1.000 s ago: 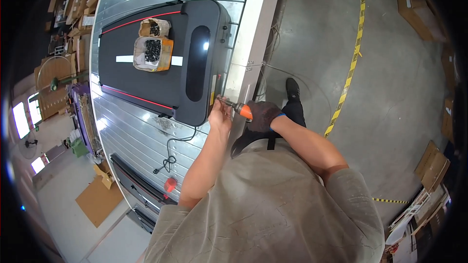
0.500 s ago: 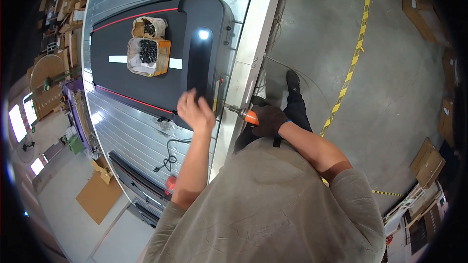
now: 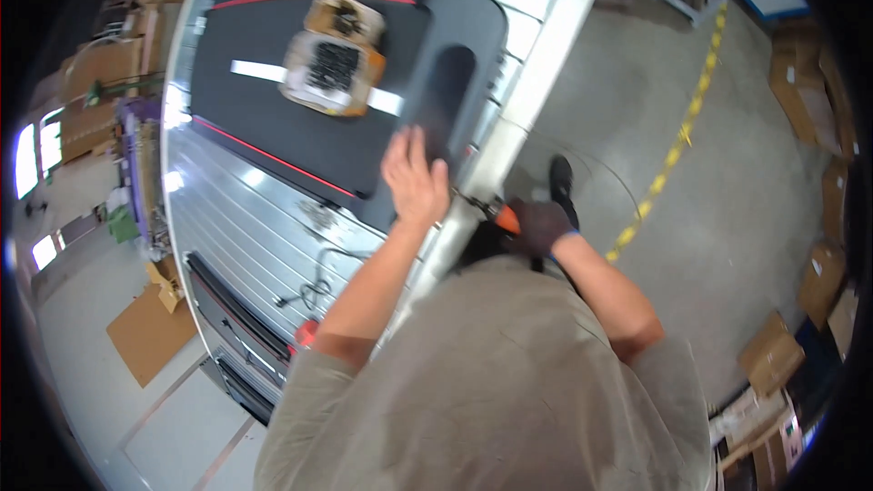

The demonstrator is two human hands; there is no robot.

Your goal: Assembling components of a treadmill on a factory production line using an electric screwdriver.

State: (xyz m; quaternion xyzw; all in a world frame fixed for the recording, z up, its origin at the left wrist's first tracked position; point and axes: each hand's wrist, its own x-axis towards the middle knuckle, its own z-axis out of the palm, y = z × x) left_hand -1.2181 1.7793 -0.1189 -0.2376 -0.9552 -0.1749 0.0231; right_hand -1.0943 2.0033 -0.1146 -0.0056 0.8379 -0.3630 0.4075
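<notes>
A flat black treadmill with red edge lines lies on the slatted metal table. My bare left hand is open, its fingers stretched out over the dark end cover near the corner. Whether the palm presses on it I cannot tell. In a dark glove, my right hand is closed around an orange power screwdriver. Its bit end points left at the treadmill's near end; blur hides the exact contact. Two cut-open containers, a larger one and a smaller one, hold small black parts on the treadmill.
The table's pale metal edge runs between the treadmill and me. A black cord, a red object and long dark parts lie nearer on the left. Yellow-black tape crosses the floor. Cardboard boxes stand at right.
The whole view has shifted and tilted, so the treadmill sits farther right. My left hand's fingers are straighter and closer together. The right hand keeps hold of the screwdriver at the treadmill's end.
</notes>
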